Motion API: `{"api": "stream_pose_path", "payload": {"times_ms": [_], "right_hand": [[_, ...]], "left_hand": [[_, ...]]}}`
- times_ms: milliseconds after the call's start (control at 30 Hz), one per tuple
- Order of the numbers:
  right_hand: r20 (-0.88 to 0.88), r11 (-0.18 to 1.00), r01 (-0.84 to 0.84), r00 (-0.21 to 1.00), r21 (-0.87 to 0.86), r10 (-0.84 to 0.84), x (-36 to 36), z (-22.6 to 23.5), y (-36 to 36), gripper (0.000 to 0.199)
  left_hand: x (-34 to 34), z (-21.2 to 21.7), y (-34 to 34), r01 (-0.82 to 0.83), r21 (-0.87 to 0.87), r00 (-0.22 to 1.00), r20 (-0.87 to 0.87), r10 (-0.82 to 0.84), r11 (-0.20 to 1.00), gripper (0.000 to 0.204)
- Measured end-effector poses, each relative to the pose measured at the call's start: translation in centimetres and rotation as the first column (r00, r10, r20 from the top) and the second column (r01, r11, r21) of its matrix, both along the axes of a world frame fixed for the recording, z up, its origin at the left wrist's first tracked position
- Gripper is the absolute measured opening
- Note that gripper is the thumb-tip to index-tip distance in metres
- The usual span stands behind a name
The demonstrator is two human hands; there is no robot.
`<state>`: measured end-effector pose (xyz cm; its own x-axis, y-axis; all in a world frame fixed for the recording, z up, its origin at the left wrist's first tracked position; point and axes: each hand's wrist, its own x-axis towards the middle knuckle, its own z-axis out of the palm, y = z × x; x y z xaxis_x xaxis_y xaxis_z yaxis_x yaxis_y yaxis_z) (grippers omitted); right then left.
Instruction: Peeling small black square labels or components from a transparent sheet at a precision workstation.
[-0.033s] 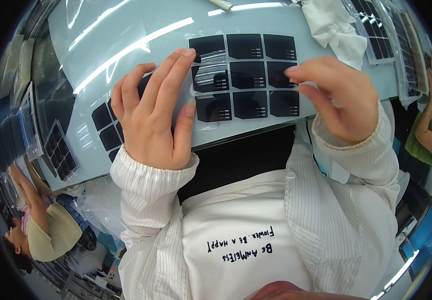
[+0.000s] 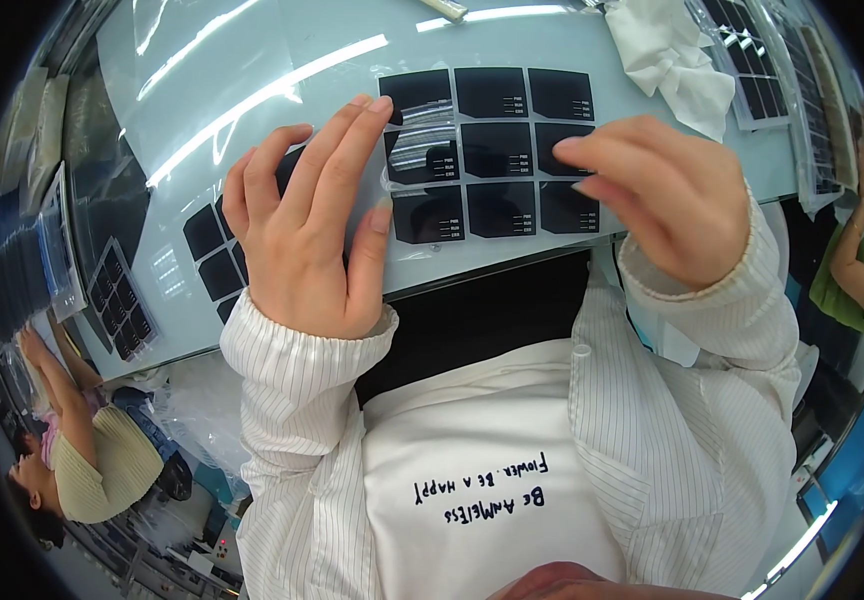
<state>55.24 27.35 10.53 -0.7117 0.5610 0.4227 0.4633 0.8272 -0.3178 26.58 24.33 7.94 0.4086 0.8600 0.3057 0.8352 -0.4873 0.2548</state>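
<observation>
At the bottom of the frame a white shirt point(image 2: 482, 480) shows between the striped sleeves point(image 2: 302, 400) of an open coat, and a dark gap lies between it and the pale table point(image 2: 252, 60). On the table's near edge, mid-frame, lies a clear sheet point(image 2: 497, 150) carrying nine black squares in three rows. The left hand point(image 2: 307, 220) lies flat on the sheet's left end, fingers spread and long, palm down, covering part of a second sheet point(image 2: 212, 250) at its left. The right hand point(image 2: 662, 195) hovers over the right end, fingers curled loosely, tips touching the sheet's edge; whether it pinches anything I cannot tell. Farther up right lies a white cloth point(image 2: 677, 55), with more sheets point(image 2: 762, 70) beside it. Other people sit at lower left point(image 2: 82, 460) and far right point(image 2: 857, 260).
</observation>
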Motion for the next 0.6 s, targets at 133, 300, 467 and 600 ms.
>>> {"api": "stream_pose_path", "payload": {"times_ms": [133,300,467,600], "right_hand": [[0.141,0.986,-0.089,0.988,0.143,0.068,-0.5,-0.7,0.0,0.028],[0.199,0.964,-0.135,0.976,0.231,0.089,-1.2,-0.8,0.1,0.022],[0.257,0.965,-0.198,0.955,0.171,0.151,-1.2,0.0,0.1,0.021],[0.124,0.979,-0.173,0.979,0.104,0.160,-0.5,-0.3,-0.2,0.026]], "left_hand": [[-0.2,0.2,0.0,-0.010,0.010,0.997,-0.073,0.010,1.000,0.056],[-0.2,-0.2,0.0,0.006,0.031,1.000,0.002,-0.006,1.000,0.064],[-0.3,-0.3,0.1,0.008,0.032,1.000,-0.003,-0.008,0.999,0.063],[-0.1,0.0,0.1,0.008,0.020,1.000,-0.013,-0.007,1.000,0.063]]}}
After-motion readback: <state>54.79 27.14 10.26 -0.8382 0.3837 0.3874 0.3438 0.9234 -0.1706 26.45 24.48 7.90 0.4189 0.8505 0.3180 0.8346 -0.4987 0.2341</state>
